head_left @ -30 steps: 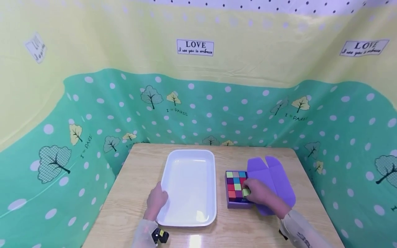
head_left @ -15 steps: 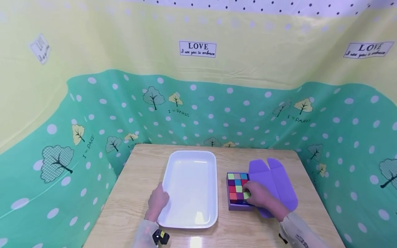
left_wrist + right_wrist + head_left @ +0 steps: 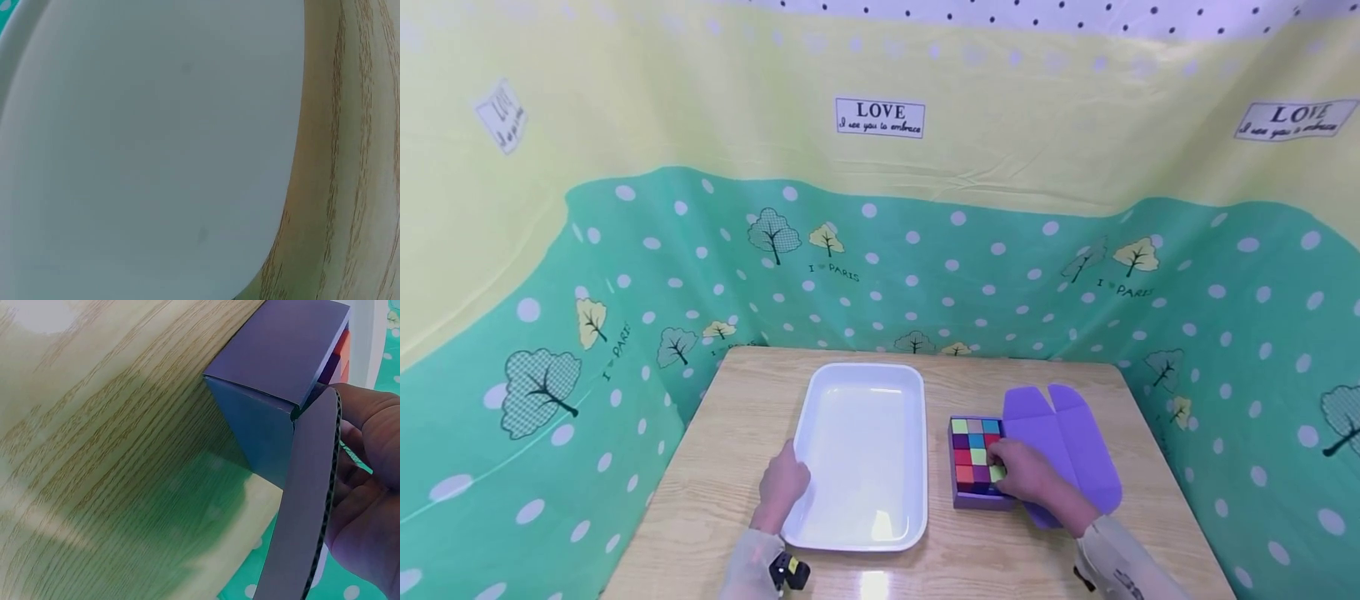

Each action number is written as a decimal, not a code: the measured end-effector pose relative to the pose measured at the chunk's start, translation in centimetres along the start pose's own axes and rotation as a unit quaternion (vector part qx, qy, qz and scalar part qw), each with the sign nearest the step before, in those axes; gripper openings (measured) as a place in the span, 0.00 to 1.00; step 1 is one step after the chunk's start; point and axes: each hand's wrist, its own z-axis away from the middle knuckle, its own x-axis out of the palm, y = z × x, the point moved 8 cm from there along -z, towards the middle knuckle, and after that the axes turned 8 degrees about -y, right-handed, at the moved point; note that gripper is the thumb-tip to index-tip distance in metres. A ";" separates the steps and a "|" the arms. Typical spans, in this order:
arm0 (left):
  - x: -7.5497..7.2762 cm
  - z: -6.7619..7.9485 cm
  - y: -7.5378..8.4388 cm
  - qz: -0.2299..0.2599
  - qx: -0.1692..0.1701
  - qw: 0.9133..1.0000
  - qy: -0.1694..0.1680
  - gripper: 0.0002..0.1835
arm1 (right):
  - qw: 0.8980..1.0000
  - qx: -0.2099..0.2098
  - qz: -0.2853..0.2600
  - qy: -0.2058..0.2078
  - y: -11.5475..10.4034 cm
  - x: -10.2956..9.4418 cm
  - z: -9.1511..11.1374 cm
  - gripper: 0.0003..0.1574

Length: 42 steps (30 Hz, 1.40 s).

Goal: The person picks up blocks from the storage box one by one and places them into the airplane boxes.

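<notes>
My left hand [image 3: 785, 479] grips the left rim of a white rectangular tray [image 3: 861, 542]. Only the pale tray [image 3: 156, 150] and wood fill the left wrist view; that hand is out of it. To the right, a small purple cardboard box [image 3: 983, 502] holds rows of coloured cubes. My right hand [image 3: 1026, 473] reaches over its right side, fingers and thumb on a light green cube [image 3: 997, 472] in the near row. In the right wrist view the hand [image 3: 369, 481] is behind a cardboard flap [image 3: 306, 487], which hides the cube; a few red and orange sides show.
The box's purple lid [image 3: 1078, 450] lies folded open to the right, under my right forearm. All stands on a wooden table [image 3: 752, 400], with a green and yellow patterned curtain [image 3: 880, 275] around its back and sides.
The light green cube, earlier tilted and raised, now sits lower and level in the box's near row, with my right hand still on it. My left hand keeps its place on the tray.
</notes>
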 end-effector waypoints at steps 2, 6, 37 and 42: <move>0.0 0.1 0.0 0.000 -0.001 1.000 0.002 0.24 | 1.000 0.001 -0.005 -0.004 0.0 0.0 0.1 0.18; -0.1 0.3 0.1 0.000 0.008 1.000 0.015 0.23 | 1.000 0.005 -0.017 -0.012 -0.2 -0.3 0.3 0.17; -4.2 5.7 8.3 -0.135 0.169 0.958 0.189 0.30 | 0.990 0.019 -0.011 0.138 -8.1 -5.5 4.1 0.35; -2.6 6.9 8.2 -0.136 0.170 0.959 0.181 0.27 | 0.989 -0.002 0.026 0.143 -8.9 -1.1 2.9 0.19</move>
